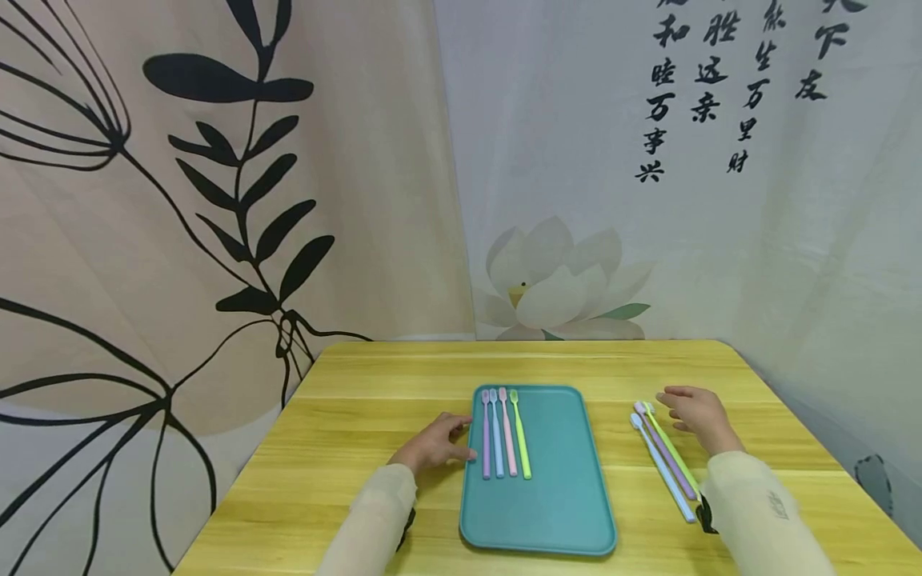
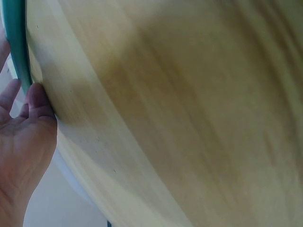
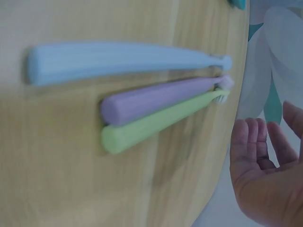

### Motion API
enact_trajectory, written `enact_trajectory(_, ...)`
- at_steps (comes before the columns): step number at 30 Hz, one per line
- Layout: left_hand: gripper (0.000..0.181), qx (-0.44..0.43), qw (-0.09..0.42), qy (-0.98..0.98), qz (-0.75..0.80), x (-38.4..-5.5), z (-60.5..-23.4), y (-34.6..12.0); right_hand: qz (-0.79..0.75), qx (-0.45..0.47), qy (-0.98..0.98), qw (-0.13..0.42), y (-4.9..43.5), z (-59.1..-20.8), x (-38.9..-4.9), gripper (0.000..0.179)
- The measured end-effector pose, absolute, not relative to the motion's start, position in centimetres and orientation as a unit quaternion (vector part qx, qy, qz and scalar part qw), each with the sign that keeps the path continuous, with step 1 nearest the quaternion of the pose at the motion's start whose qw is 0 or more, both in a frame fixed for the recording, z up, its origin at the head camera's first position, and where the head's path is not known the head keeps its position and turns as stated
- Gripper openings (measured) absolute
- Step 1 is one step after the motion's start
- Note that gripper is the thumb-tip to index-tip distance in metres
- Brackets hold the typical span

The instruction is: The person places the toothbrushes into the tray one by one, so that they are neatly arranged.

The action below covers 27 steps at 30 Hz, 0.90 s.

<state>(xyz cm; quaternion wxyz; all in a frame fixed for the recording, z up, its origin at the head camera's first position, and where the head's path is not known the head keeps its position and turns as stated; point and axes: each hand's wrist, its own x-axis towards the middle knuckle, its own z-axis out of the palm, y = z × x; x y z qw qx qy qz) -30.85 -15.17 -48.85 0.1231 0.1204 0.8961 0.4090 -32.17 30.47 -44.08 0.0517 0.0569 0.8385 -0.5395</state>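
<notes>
A teal tray (image 1: 555, 512) lies on the table, with a purple toothbrush (image 1: 486, 440), a blue toothbrush (image 1: 497, 440), a pink toothbrush (image 1: 508, 440) and a green toothbrush (image 1: 522, 440) side by side in its left part. My left hand (image 1: 435, 442) touches the tray's left edge with its fingers spread. To the right of the tray, another blue toothbrush (image 3: 123, 61), purple toothbrush (image 3: 161, 98) and green toothbrush (image 3: 161, 124) lie close together on the wood. Beside their heads my right hand (image 1: 699, 414) is held with loosely bent fingers and nothing in them.
The wooden table (image 1: 403, 372) has a far edge against a hanging cloth (image 1: 389, 200) printed with plants, a lotus and black characters. Between the tray and the loose toothbrushes runs a strip of bare wood.
</notes>
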Motion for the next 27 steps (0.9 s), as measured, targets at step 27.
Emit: enact_trajectory(27, 0.072, 0.118, 0.124, 0.899, 0.403, -30.6, -48.3, -15.3, -0.526, 0.051, 0.841, 0.119, 33.3, -47.1, -32.1, 0.058)
